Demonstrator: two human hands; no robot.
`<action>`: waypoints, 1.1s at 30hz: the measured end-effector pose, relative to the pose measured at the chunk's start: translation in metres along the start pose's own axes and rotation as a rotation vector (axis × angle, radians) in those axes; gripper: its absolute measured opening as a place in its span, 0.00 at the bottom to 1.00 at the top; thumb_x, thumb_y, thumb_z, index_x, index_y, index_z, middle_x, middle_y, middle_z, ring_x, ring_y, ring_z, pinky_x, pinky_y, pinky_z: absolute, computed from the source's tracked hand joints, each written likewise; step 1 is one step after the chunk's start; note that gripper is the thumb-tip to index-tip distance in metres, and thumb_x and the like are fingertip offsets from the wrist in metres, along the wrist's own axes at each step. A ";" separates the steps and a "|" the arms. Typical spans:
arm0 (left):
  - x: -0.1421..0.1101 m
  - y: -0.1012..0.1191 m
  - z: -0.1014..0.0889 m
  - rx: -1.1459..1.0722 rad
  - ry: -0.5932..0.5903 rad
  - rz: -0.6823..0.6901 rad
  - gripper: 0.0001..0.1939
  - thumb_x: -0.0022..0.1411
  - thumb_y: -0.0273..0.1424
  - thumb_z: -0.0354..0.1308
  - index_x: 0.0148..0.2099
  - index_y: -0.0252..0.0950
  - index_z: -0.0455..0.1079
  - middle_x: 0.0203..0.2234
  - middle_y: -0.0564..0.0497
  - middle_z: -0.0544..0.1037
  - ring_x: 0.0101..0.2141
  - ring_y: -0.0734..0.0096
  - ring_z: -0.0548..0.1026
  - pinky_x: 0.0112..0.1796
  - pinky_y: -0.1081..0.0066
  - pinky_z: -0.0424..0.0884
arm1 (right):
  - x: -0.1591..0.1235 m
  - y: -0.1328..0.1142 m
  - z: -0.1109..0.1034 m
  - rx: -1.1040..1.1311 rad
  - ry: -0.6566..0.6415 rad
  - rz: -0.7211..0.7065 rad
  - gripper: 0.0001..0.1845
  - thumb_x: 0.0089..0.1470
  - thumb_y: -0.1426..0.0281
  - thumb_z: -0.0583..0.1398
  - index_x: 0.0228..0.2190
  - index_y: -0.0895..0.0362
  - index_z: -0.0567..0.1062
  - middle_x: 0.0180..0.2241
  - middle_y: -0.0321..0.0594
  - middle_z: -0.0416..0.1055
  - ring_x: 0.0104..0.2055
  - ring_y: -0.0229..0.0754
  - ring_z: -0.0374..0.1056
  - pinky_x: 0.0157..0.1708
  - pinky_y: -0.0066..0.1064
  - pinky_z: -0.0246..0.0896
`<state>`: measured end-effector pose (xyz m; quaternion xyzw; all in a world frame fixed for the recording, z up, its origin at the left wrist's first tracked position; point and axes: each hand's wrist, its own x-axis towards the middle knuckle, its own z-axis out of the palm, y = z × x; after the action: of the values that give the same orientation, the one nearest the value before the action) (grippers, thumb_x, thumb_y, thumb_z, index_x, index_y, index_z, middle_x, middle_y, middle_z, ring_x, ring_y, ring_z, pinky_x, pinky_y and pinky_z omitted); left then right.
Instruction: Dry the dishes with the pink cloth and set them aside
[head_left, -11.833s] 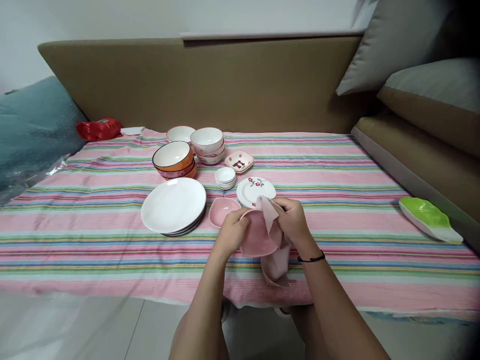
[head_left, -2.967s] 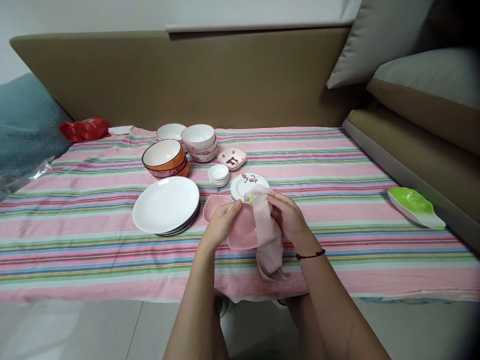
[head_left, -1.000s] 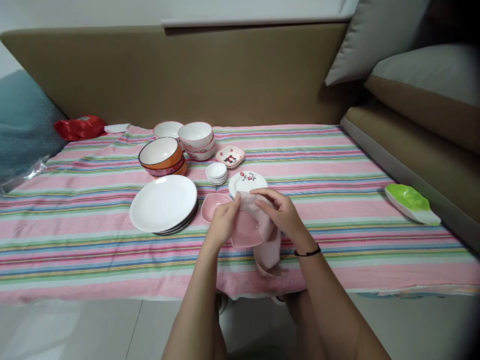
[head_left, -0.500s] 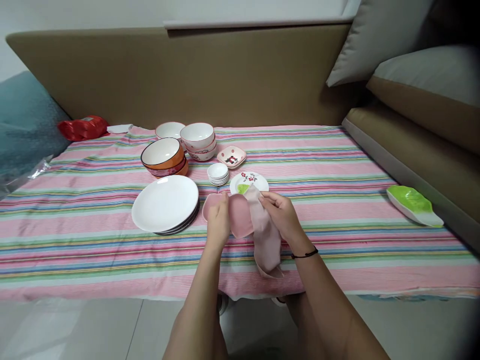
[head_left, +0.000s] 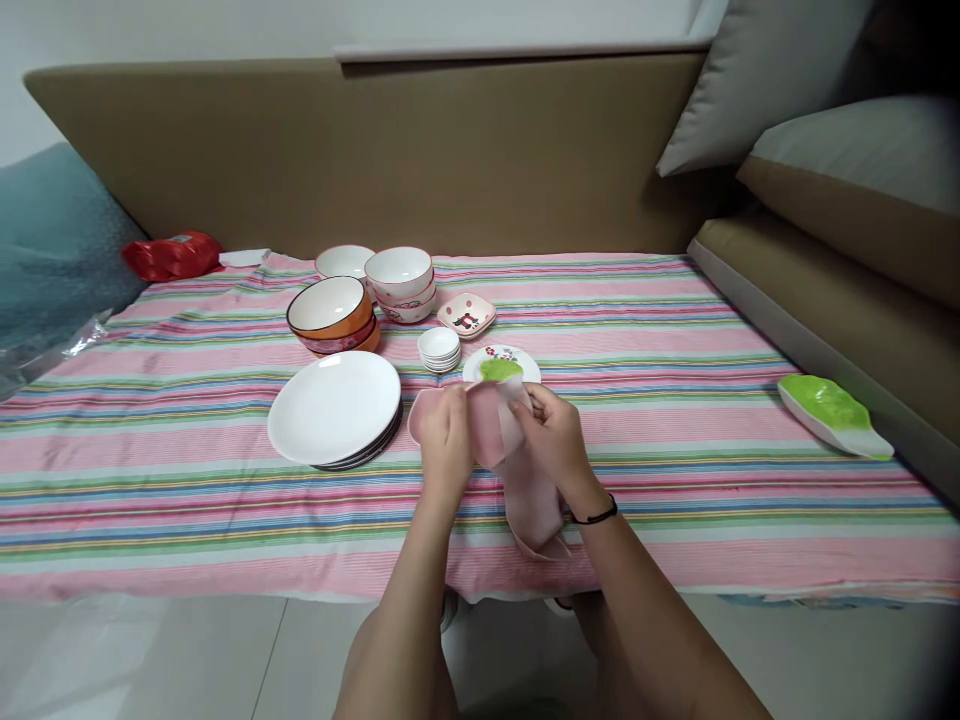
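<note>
My left hand (head_left: 448, 440) is closed on a pink dish (head_left: 486, 425) with a wavy rim, held tilted above the striped cloth. Fingers of my right hand (head_left: 553, 435) pinch a pale pink wiping cloth (head_left: 531, 500) against the dish's right edge; the rest of the cloth hangs down below. Just behind the dish lies a white floral plate (head_left: 531, 368) with a green patch on it, partly hidden by the dish and cloth.
White plates (head_left: 334, 408) are stacked at left, with orange bowls (head_left: 330, 308), white-and-pink bowls (head_left: 400, 275), small white dishes (head_left: 439, 345) and a square patterned dish (head_left: 466, 314) behind. A green leaf-shaped dish (head_left: 829, 405) lies at right on the striped tablecloth (head_left: 660, 430).
My right hand has moved slightly left, bringing the cloth further over the dish's face. The dish has turned a little, and more of the green patch behind shows.
</note>
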<state>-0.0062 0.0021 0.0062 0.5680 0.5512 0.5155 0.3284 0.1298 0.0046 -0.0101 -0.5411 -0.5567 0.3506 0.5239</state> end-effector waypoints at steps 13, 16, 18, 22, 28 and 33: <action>-0.002 -0.003 0.008 -0.011 0.189 0.028 0.23 0.68 0.42 0.38 0.27 0.37 0.63 0.22 0.52 0.69 0.27 0.70 0.66 0.31 0.71 0.61 | -0.003 -0.004 -0.001 -0.199 0.050 -0.143 0.15 0.59 0.64 0.50 0.34 0.58 0.73 0.25 0.37 0.68 0.27 0.37 0.61 0.27 0.27 0.51; -0.003 -0.003 0.007 0.024 0.186 0.011 0.22 0.68 0.43 0.39 0.27 0.37 0.62 0.22 0.53 0.67 0.27 0.71 0.65 0.30 0.71 0.58 | 0.000 -0.007 -0.002 0.175 0.147 0.022 0.15 0.55 0.61 0.56 0.37 0.57 0.74 0.32 0.37 0.72 0.33 0.39 0.66 0.32 0.27 0.58; -0.003 -0.003 0.007 0.035 0.195 0.005 0.22 0.68 0.43 0.39 0.26 0.37 0.61 0.21 0.53 0.67 0.27 0.71 0.64 0.29 0.70 0.57 | 0.002 -0.010 -0.005 0.426 0.168 0.113 0.15 0.53 0.58 0.58 0.34 0.57 0.74 0.32 0.37 0.73 0.33 0.39 0.67 0.33 0.27 0.60; -0.004 -0.004 0.008 -0.016 0.235 -0.033 0.23 0.67 0.44 0.39 0.23 0.38 0.55 0.18 0.55 0.61 0.23 0.73 0.60 0.26 0.70 0.55 | 0.003 -0.015 -0.008 0.736 0.054 0.173 0.20 0.54 0.53 0.55 0.36 0.55 0.74 0.36 0.39 0.74 0.40 0.40 0.70 0.40 0.31 0.64; -0.003 -0.005 0.009 -0.117 0.222 -0.078 0.25 0.66 0.47 0.39 0.25 0.38 0.62 0.20 0.53 0.68 0.23 0.72 0.65 0.26 0.70 0.60 | 0.002 -0.009 0.000 0.598 0.052 0.175 0.17 0.42 0.67 0.65 0.36 0.55 0.70 0.36 0.38 0.74 0.39 0.38 0.70 0.39 0.29 0.64; -0.004 -0.004 0.010 -0.007 0.114 0.163 0.23 0.68 0.42 0.39 0.43 0.36 0.73 0.39 0.47 0.78 0.43 0.66 0.73 0.44 0.68 0.66 | 0.000 -0.004 0.000 0.087 0.118 0.053 0.06 0.46 0.68 0.59 0.26 0.58 0.69 0.24 0.35 0.68 0.26 0.35 0.61 0.26 0.25 0.55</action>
<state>0.0026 0.0011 -0.0012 0.5796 0.5193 0.5738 0.2554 0.1284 0.0037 -0.0060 -0.5518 -0.4947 0.3558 0.5694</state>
